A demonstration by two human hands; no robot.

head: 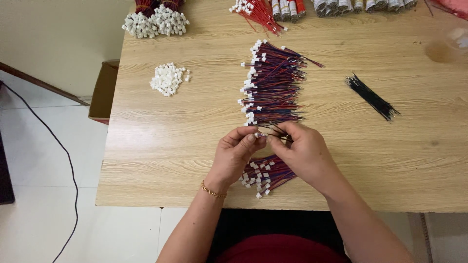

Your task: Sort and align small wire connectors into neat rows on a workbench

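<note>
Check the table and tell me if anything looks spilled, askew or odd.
Nothing stands out. The wired leads lie in a tidy row, the loose white connectors sit in one heap, the black wires in one bunch. Both the left hand and right hand pinch one lead above the table.

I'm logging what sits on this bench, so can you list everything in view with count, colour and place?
Table: one, light wood, fills the view.
Wire row: many, red and dark with white plugs, centre.
Wire pile: smaller, same colours, under the hands.
Loose plugs: heap, white, left.
Black wires: one bunch, right.
Bundles: several, white-tipped, far edge.
Box: one, brown, floor left.
Cable: one, black, floor.
Left hand: gold bracelet, fingers pinching a plug.
Right hand: fingers holding wires.
</note>
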